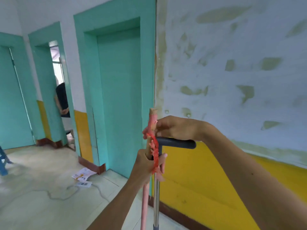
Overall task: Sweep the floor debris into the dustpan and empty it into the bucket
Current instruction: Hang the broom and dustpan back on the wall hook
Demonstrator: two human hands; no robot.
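Note:
Two long handles stand upright side by side in front of me. The pink broom handle (144, 205) has a frayed red wrapping near its wooden top. The metal dustpan pole (156, 196) ends in a dark grey T-grip (179, 143). My left hand (146, 166) is closed around both handles below the T-grip. My right hand (176, 127) grips the top of the broom handle, just above the T-grip. The broom head, the dustpan tray and the bucket are out of view. Paper scraps (83, 177) lie on the floor by the door frame.
A teal closed door (119, 97) stands just left of the handles, and a patchy white and yellow wall (232, 163) is on the right. A person (62, 100) stands in an open doorway farther left. A blue stool (3, 163) is at the left edge.

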